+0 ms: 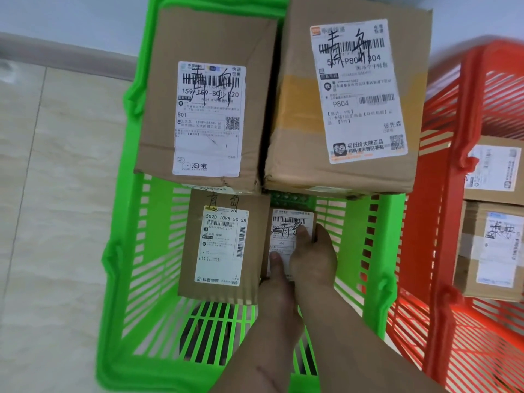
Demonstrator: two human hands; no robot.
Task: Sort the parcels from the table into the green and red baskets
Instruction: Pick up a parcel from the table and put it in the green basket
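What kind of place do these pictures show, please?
Probably a small parcel sorting spot indoors: cardboard parcels with printed shipping labels lie in a green basket and a red basket on a tiled floor beside a wall.

Brightness: we see an evenly lit, fairly bright scene in soft, diffuse light with no hard glare.
Shadows: we find only faint ones, under the boxes inside the green basket (122, 251).
Blur: we note smearing on the red basket (442, 222) and its parcels at the right edge; their labels are unreadable.
Sharpness: we read the large central labels fairly well, though fine print is soft.
Distortion: we see wide-angle bending, the basket walls leaning outward.
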